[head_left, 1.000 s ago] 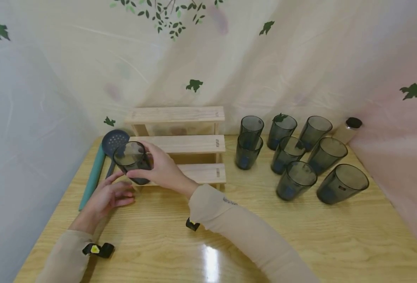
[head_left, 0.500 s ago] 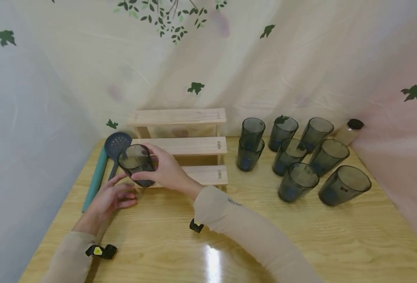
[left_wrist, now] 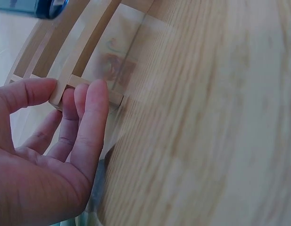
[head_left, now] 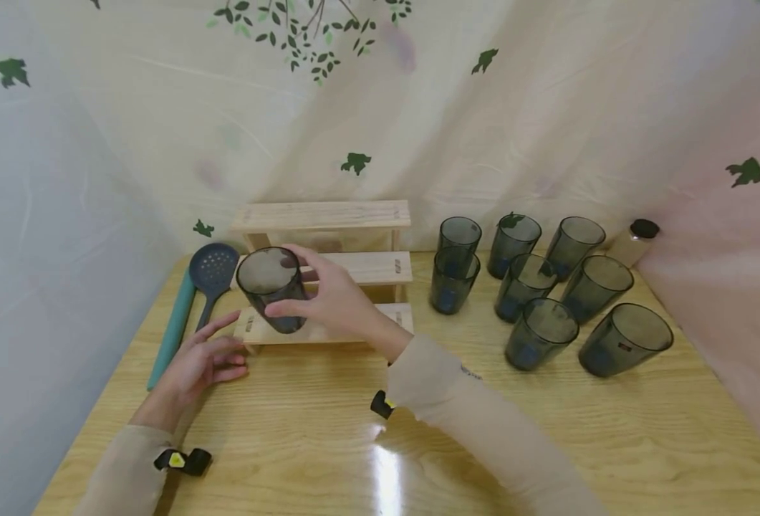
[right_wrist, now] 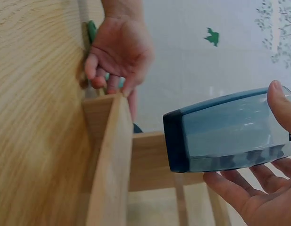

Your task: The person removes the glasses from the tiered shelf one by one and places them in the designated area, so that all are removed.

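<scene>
A dark see-through glass tumbler (head_left: pixel 275 290) is in my right hand (head_left: pixel 347 301), gripped round its side by thumb and fingers, with its mouth up. In the right wrist view the base of the tumbler hangs apart from the boards of a three-step wooden rack (head_left: pixel 328 215). The tumbler overlaps the middle and lowest steps in the head view. My left hand (head_left: pixel 202 362) is at the left end of the lowest step. The left wrist view shows its thumb and fingers pinching the corner of that wooden step (left_wrist: pixel 72 77).
Several similar tumblers (head_left: pixel 541 333) stand in rows on the wooden table (head_left: pixel 483 430), right of the rack. Behind them is a small jar with a black lid (head_left: pixel 644 228). A dark slotted skimmer (head_left: pixel 214 271) and a teal rod (head_left: pixel 172 330) lie left of the rack. Leaf-patterned cloth (head_left: pixel 418 107) hangs behind.
My right hand has lifted the tumbler and carried it to the right, away from the left end of the rack. My left hand stays at the same corner.
</scene>
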`<state>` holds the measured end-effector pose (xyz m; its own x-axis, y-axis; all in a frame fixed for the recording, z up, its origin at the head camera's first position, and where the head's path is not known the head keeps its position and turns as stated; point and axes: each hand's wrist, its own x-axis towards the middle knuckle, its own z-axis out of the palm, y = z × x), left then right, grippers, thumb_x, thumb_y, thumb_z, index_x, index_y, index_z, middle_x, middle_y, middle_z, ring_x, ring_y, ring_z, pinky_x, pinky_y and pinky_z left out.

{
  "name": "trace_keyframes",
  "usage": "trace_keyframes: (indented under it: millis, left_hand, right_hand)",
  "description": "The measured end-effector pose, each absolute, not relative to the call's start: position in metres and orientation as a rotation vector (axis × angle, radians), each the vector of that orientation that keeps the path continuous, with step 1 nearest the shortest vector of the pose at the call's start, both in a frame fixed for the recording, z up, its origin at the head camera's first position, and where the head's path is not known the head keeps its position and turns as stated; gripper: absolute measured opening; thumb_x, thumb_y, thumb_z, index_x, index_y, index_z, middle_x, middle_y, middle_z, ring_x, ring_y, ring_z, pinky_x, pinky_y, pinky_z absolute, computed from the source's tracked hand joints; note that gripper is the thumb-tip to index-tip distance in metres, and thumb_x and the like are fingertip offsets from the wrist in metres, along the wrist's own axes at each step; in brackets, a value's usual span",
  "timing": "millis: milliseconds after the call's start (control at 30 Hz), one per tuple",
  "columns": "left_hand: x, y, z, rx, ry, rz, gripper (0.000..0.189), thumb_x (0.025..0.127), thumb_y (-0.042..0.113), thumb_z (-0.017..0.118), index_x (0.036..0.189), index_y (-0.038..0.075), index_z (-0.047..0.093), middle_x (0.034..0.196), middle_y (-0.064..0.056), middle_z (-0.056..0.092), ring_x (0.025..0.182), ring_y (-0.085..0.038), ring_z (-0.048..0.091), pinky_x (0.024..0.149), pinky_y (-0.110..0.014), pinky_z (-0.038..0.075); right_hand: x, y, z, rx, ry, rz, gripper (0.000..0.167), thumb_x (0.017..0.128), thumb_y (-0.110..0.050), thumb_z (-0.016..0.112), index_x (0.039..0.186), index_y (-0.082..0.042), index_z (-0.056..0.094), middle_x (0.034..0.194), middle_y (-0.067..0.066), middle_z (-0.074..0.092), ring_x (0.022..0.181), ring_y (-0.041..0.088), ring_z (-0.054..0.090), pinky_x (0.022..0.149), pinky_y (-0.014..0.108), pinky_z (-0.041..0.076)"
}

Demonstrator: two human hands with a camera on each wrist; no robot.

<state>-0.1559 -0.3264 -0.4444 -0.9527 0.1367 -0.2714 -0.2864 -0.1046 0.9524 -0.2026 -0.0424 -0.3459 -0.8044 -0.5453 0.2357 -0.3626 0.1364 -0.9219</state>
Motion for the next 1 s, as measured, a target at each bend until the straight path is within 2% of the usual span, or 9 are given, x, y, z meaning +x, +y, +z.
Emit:
trace_keyframes:
  millis: [233,467,633,1000]
  left_hand:
    - [-0.157,-0.327,-0.445,-0.193,1.867,2.142,0.067,0.102,0.010,0.061,0.160,0.016,0.028,0.091,-0.002,0.067,0.076,-0.016,0.070,0.077,-0.040,0.064]
    - [-0.158,-0.327,-0.445,-0.181,1.856,2.158,0.068,0.102,0.010,0.062,0.160,0.016,0.027,0.090,-0.002,0.068,0.076,-0.016,0.070,0.077,-0.040,0.064]
    - [-0.157,-0.327,-0.446,-0.176,1.858,2.155,0.067,0.102,0.011,0.062,0.160,0.017,0.028,0.090,-0.002,0.068,0.075,-0.016,0.070,0.078,-0.040,0.064]
    - [-0.158,-0.327,-0.446,-0.185,1.845,2.155,0.069,0.102,0.011,0.062,0.161,0.016,0.025,0.089,-0.002,0.069,0.075,-0.016,0.070,0.078,-0.040,0.064]
  right_hand:
    - [-0.201,-0.012,-0.332,-0.896,2.227,-1.794,0.088,0.081,-0.024,0.089,0.154,-0.030,0.042,0.140,0.000,0.051,0.122,0.020,0.056,0.089,0.027,0.059]
    - [-0.195,0.009,-0.322,-0.917,2.207,-1.801,0.086,0.081,-0.019,0.089,0.153,-0.027,0.044,0.137,0.000,0.053,0.121,0.022,0.056,0.092,0.032,0.059]
    - [-0.190,0.026,-0.320,-0.870,2.158,-1.815,0.085,0.081,-0.017,0.089,0.153,-0.030,0.044,0.139,0.000,0.053,0.122,0.022,0.056,0.093,0.035,0.058]
    - [-0.177,0.082,-0.331,-0.763,2.320,-1.761,0.085,0.081,-0.024,0.089,0.152,-0.029,0.043,0.139,-0.004,0.054,0.121,0.020,0.057,0.099,0.039,0.055]
